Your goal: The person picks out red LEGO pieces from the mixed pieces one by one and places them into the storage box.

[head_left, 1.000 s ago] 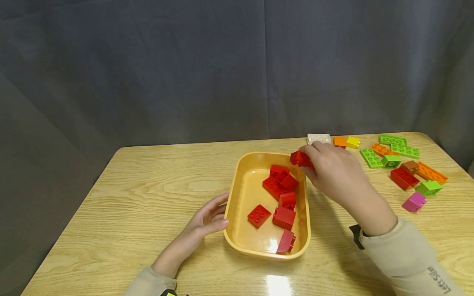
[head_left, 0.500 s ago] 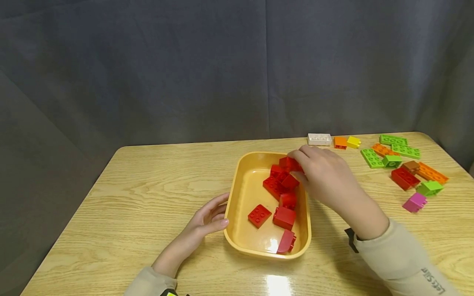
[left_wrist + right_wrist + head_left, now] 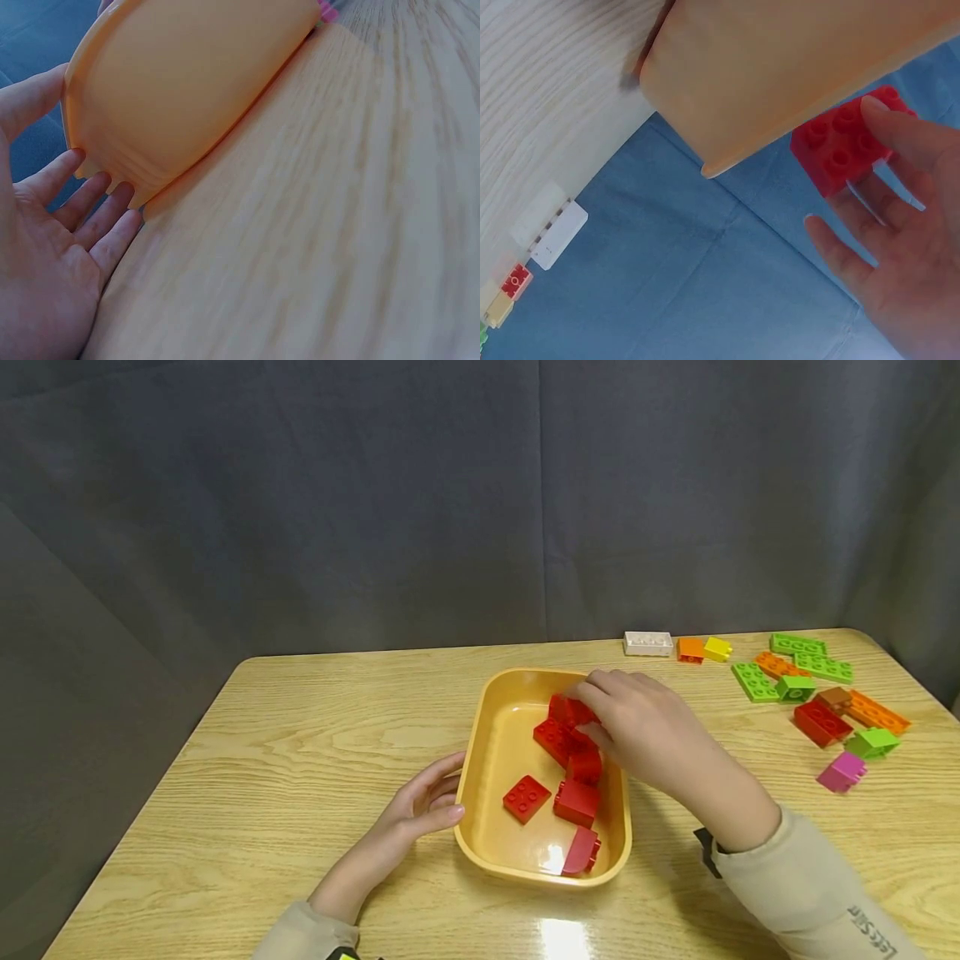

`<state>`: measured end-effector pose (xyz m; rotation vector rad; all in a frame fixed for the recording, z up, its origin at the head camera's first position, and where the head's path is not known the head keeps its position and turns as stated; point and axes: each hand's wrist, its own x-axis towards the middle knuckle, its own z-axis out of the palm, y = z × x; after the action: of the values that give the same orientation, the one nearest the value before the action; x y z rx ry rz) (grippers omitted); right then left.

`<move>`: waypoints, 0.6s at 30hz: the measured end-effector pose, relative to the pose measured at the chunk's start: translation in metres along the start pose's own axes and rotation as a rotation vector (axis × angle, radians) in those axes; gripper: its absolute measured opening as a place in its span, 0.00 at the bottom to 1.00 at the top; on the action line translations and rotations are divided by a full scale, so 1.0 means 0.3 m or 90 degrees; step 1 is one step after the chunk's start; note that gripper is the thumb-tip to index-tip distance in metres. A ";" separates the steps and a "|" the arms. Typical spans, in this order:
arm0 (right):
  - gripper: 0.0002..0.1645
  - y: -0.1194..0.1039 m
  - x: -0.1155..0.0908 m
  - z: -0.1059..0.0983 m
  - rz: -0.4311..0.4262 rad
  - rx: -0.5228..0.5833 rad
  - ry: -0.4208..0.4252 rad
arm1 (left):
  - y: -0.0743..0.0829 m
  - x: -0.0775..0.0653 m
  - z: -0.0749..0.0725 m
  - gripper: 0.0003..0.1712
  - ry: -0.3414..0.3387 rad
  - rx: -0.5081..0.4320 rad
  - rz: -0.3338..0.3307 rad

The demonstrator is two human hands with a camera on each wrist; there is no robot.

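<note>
A yellow-orange plastic bin point(image 3: 497, 735) holds several red toy bricks, mostly heaped along its right side. One flat red brick point(image 3: 527, 798) lies apart from them near the middle. My left hand point(image 3: 420, 806) rests against the bin's left wall; in the left wrist view its thumb is at the rim and its fingers are extended along the outside. Over the bin's back right corner, my right hand point(image 3: 648, 731) reaches in. The right wrist view shows that hand gripping a studded red brick point(image 3: 844, 139), thumb on the studs and fingers underneath, close by the rim.
On the right of the table lie loose bricks: a red one point(image 3: 822, 723), a magenta one point(image 3: 842, 772), several green and orange ones, and a brown one point(image 3: 833, 699). White point(image 3: 648, 644), orange point(image 3: 690, 649) and yellow point(image 3: 717, 649) bricks line the back edge. Behind hangs a dark curtain point(image 3: 375, 527).
My right hand has carried the red brick from the bin's right rim leftward and down over the red heap. My left hand has stayed at the bin's left wall.
</note>
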<state>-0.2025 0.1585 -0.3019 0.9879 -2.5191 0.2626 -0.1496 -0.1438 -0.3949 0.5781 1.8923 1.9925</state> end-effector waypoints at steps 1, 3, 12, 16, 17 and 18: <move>0.20 -0.003 0.001 0.002 -0.003 0.005 -0.006 | 0.000 0.000 0.000 0.39 0.001 0.000 -0.001; 0.21 -0.010 0.001 0.006 -0.012 0.010 -0.014 | 0.001 0.000 0.000 0.39 0.001 0.000 -0.002; 0.21 -0.026 0.003 0.039 -0.050 0.013 -0.030 | -0.004 0.001 -0.004 0.39 -0.003 0.005 -0.009; 0.21 -0.031 0.002 0.045 -0.054 0.023 -0.047 | -0.008 0.002 -0.006 0.39 -0.004 0.010 -0.009; 0.21 -0.033 0.002 0.046 -0.056 0.025 -0.050 | -0.008 0.003 -0.007 0.39 -0.005 0.010 -0.009; 0.21 -0.034 0.002 0.048 -0.057 0.027 -0.054 | -0.008 0.003 -0.007 0.39 -0.004 0.010 -0.010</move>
<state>-0.2006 0.1461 -0.3143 1.1485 -2.5460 0.2531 -0.1514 -0.1450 -0.3973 0.5723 1.9048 1.9649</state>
